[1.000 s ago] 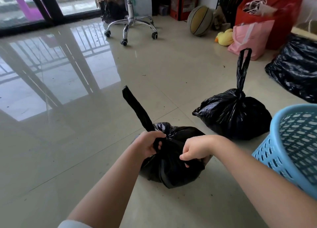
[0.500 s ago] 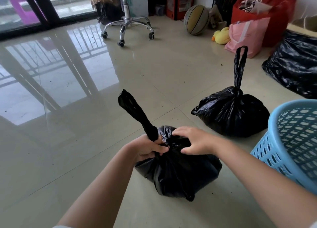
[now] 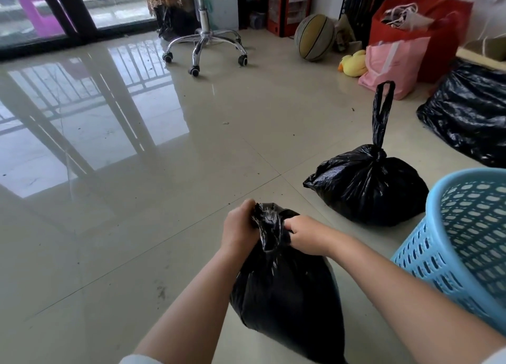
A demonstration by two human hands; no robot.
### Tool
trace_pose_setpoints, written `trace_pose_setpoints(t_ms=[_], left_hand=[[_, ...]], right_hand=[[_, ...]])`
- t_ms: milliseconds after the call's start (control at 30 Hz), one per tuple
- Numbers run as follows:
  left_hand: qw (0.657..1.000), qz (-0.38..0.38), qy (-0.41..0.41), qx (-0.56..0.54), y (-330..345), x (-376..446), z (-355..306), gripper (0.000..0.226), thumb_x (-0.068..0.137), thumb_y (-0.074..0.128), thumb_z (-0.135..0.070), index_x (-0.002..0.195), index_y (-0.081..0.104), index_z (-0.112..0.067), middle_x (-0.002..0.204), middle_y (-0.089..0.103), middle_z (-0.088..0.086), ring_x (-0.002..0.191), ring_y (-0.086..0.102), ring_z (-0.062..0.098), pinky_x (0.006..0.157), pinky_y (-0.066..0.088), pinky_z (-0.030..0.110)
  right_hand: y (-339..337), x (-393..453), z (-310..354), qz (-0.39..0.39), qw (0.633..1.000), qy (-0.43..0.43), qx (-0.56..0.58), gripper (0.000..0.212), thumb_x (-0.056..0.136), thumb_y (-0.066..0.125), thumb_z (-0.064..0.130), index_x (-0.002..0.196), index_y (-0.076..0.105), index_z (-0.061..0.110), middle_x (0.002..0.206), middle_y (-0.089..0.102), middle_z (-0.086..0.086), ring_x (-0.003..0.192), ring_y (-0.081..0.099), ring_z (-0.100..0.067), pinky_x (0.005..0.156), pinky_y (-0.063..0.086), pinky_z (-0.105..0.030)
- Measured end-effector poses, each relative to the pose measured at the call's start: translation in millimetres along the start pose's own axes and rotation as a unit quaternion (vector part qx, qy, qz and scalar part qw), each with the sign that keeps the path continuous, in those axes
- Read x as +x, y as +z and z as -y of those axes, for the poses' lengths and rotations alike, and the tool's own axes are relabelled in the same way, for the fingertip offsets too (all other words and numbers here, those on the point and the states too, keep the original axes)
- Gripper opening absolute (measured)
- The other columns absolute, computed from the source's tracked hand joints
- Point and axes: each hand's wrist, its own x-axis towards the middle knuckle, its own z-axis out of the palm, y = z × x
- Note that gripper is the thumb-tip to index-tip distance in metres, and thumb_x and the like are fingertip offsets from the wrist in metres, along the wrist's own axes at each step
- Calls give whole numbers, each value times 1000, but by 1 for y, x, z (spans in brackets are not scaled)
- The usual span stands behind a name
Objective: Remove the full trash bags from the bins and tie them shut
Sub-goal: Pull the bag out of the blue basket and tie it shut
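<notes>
Left hand (image 3: pixel 238 226) and right hand (image 3: pixel 306 234) are both gripping the bunched neck of the black trash bag (image 3: pixel 284 295) that is sitting on the floor (image 3: pixel 137 240) (a tied bag (image 3: pixel 369 188) and blue bin (image 3: pixel 465 240) are standing just right).

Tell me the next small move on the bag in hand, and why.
Probably pull the two gathered ends apart to cinch the knot. Both hands, left and right, grip the bunched neck of the bag, but no finished knot shows, unlike the tied bag beside the basket.
</notes>
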Motion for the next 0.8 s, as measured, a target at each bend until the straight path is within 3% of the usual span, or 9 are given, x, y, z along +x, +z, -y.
trace_pose_setpoints(t_ms=[67,167,233,300,367,433,633,733,800], left_hand=[[999,-15,-3,49,3,2,4,16,77,38,-24,62,41,-31,84,54,22,86,57,35,81,47,47],[968,-16,32,250,6,1,9,16,83,50,-16,97,57,-14,97,66,21,92,61,37,69,43,34],[986,10,10,167,4,2,12,20,85,54,-11,104,62,-11,100,69,15,99,61,29,77,44,29],[997,66,-46,-15,1,0,14,16,89,52,-3,84,61,-15,85,64,5,86,60,20,75,47,20],[971,115,-135,-163,0,-1,15,24,91,48,-4,76,55,-20,76,56,1,72,55,12,63,49,15],[946,125,-185,-236,1,1,18,21,90,47,-3,79,57,-19,76,58,5,68,56,14,60,50,22],[952,169,-127,-221,1,5,27,30,91,40,2,82,59,-21,68,64,-3,58,58,6,44,47,10],[946,179,-120,-241,5,7,37,28,92,40,0,87,60,-20,60,71,-9,53,65,1,46,50,12],[958,185,-99,-195,6,2,43,29,93,38,3,106,60,-10,75,68,-4,72,68,7,52,51,11]], right_hand=[[2,-2,2,2,1000,-6,-2,21,87,40,7,82,59,1,98,63,-17,94,55,-26,78,42,-31],[-2,-8,1,2,999,-37,-7,21,91,39,6,77,56,5,93,64,-15,95,54,-26,77,36,-31],[-6,-10,-2,-6,1000,-26,2,20,90,39,5,88,59,0,104,64,-20,97,55,-27,76,37,-31],[-6,-9,-6,-12,1000,5,17,23,87,40,4,96,59,-6,107,63,-23,97,55,-29,73,37,-31],[-4,-7,-9,-13,1000,12,26,23,86,41,3,96,59,-7,100,63,-23,96,55,-30,68,31,-28],[-2,-6,-9,-9,1000,12,23,20,86,41,4,89,58,-5,86,57,-17,84,49,-25,61,24,-27],[0,-6,-11,4,1000,22,8,24,86,40,5,64,44,12,70,49,-4,80,42,-18,63,26,-25],[0,-8,-11,6,1000,28,3,17,86,40,6,71,47,9,88,57,-18,81,43,-19,66,28,-25],[3,-8,-10,15,999,26,-17,16,87,40,7,71,42,8,98,59,-22,81,42,-19,65,26,-25]])
